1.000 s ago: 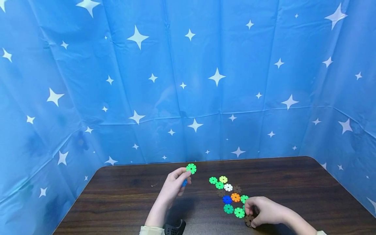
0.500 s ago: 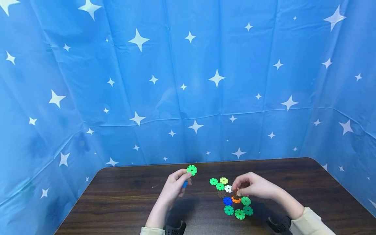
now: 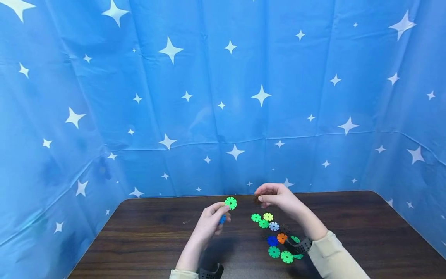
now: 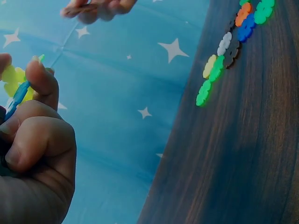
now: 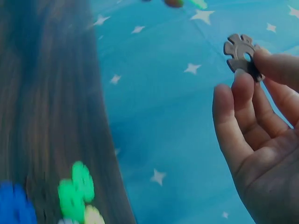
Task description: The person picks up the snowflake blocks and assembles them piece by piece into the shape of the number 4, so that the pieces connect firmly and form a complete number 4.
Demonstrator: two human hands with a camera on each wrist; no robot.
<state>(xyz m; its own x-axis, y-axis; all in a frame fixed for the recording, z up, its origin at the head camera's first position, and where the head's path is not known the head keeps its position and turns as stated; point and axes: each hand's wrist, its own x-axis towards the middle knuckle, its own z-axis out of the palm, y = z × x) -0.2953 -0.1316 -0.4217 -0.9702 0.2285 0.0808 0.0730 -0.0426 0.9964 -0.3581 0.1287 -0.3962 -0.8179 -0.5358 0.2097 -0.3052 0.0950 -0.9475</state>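
Note:
The left hand (image 3: pixel 209 223) pinches a bright green notched disc (image 3: pixel 230 203) at its fingertips, with a blue disc (image 3: pixel 222 219) held lower among its fingers. In the left wrist view that blue disc (image 4: pixel 18 99) stands edge-on beside the curled fingers. Right of it and above the table, the right hand (image 3: pixel 280 198) pinches a brown disc (image 3: pixel 257 199) between thumb and fingers; the right wrist view shows the brown disc (image 5: pixel 240 53) tilted, with its centre hole visible. The two hands are apart, and their discs do not touch.
Several discs lie on the dark wooden table (image 3: pixel 156 232) below the right forearm, among them a yellow one (image 3: pixel 268 216), an orange one (image 3: pixel 282 238) and a dark blue one (image 3: pixel 272 241). A blue star-patterned curtain (image 3: pixel 195 116) hangs behind the table.
The right hand has picked up the brown disc from the near end of the disc group and carried it up and left, over the other discs. The left hand has barely moved.

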